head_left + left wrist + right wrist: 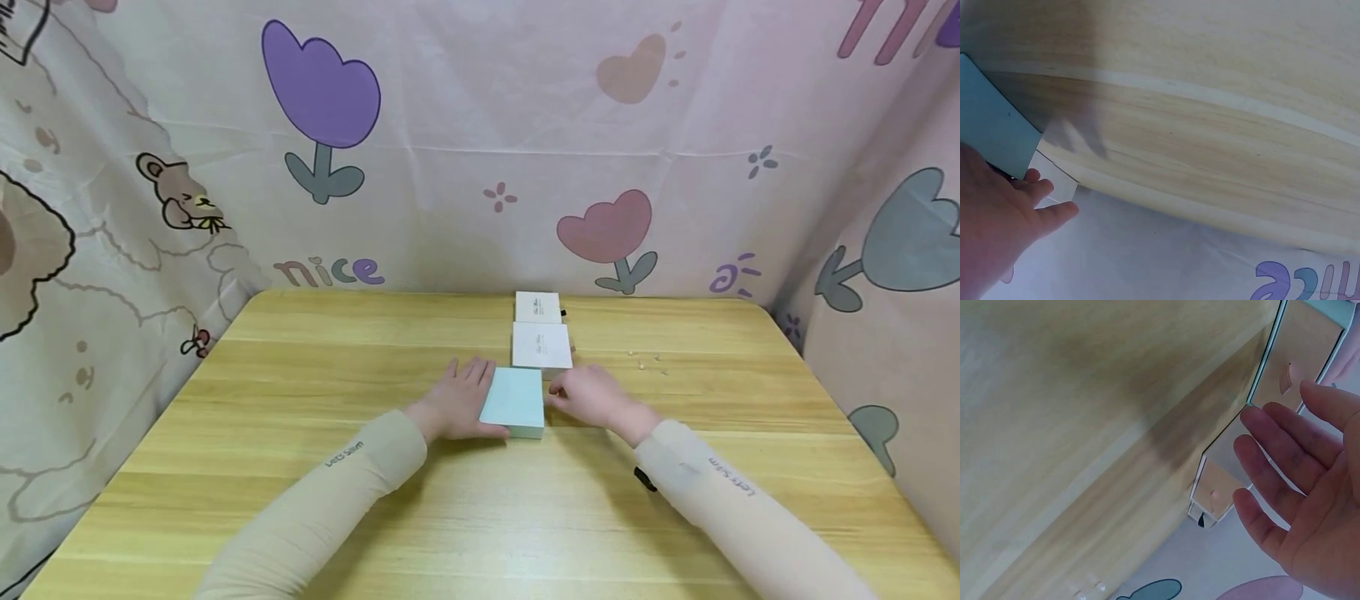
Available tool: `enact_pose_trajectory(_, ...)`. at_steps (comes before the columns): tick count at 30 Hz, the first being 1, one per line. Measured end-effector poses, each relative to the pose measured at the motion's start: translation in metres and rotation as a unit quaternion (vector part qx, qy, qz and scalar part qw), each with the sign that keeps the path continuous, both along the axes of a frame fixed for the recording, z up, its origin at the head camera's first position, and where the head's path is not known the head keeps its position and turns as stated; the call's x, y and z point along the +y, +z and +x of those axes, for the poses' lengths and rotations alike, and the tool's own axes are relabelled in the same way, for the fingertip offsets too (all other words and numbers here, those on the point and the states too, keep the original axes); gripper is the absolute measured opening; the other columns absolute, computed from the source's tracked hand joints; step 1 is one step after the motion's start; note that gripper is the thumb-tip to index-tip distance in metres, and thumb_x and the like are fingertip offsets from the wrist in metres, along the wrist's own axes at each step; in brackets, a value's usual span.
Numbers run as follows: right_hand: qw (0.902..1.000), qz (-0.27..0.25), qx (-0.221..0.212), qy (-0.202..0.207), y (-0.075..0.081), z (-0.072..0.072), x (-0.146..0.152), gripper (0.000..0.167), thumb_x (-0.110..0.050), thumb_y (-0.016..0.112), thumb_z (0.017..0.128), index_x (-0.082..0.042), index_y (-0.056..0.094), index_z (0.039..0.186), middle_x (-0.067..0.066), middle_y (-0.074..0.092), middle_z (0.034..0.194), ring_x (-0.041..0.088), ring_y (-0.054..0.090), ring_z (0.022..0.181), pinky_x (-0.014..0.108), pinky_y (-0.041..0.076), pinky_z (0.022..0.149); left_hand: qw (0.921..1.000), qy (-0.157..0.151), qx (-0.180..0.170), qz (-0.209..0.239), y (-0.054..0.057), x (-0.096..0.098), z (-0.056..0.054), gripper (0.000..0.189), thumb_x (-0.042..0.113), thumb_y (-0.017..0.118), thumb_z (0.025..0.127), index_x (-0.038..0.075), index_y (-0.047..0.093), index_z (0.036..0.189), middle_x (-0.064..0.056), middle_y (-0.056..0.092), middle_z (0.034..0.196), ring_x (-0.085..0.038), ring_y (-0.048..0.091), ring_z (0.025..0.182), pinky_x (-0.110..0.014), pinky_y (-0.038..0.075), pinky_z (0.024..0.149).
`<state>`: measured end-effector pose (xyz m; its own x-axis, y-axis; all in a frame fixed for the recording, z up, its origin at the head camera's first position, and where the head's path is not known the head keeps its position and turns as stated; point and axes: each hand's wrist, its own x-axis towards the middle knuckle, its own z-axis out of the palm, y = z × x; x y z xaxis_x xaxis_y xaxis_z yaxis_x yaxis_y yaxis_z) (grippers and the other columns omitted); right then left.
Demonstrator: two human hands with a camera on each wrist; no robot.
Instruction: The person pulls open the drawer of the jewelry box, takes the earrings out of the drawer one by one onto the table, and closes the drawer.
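Observation:
A light blue drawer-style box (513,398) lies on the wooden table, in front of two white boxes. My left hand (461,404) holds it along its left side, the thumb at the near edge. In the left wrist view, several fingers stretch past a corner of the box. My right hand (590,396) is beside the box's right end, holding nothing. The right wrist view shows its fingers (1272,475) loosely bent and spread. Close to the thumb is a small pinkish pull tab (1286,378) on the box's beige end panel.
The nearer white box (542,343) has a pinkish tab on its right side, and the farther white box (537,307) a black tab (563,313). Several tiny shiny pieces (641,365) lie to the right. A printed curtain (450,225) hangs behind the table (300,358).

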<state>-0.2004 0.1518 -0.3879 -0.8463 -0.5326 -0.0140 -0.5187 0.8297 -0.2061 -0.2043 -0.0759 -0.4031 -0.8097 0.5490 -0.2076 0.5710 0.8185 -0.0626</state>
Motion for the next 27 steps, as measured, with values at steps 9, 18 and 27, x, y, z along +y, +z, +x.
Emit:
enact_pose_trajectory(9, 0.9995, -0.009, -0.026, -0.017, -0.002, -0.002, -0.009, 0.016, -0.017, 0.061, 0.088, -0.013, 0.073, 0.078, -0.004, 0.067, 0.069, 0.006, 0.048, 0.056, 0.026, 0.044, 0.057, 0.9999, -0.002, 0.000, -0.016, 0.001, 0.000, 0.000, 0.112, 0.081, 0.039, 0.077, 0.002, 0.009, 0.150, -0.014, 0.015, 0.157, -0.027, 0.015, 0.145, -0.053, 0.015, 0.116)
enact_pose_trajectory(18, 0.9971, -0.034, -0.053, -0.042, -0.003, -0.003, -0.015, 0.033, -0.007, 0.058, 0.085, -0.013, 0.050, 0.054, -0.007, 0.039, 0.051, 0.007, 0.035, 0.049, 0.020, 0.027, 0.047, 0.9994, -0.009, 0.015, -0.029, 0.002, 0.002, 0.000, 0.112, 0.082, 0.039, 0.076, 0.002, 0.013, 0.150, -0.014, 0.019, 0.156, -0.026, 0.020, 0.144, -0.053, 0.016, 0.116)
enact_pose_trajectory(27, 0.9950, -0.062, -0.071, -0.034, -0.006, -0.004, -0.015, 0.043, -0.001, 0.056, 0.085, -0.017, 0.034, 0.051, -0.008, 0.028, 0.049, 0.006, 0.028, 0.046, 0.017, 0.023, 0.047, 0.9992, -0.010, 0.013, -0.037, 0.004, 0.002, 0.001, 0.111, 0.081, 0.038, 0.077, 0.002, 0.012, 0.150, -0.015, 0.019, 0.156, -0.026, 0.019, 0.145, -0.053, 0.015, 0.116)
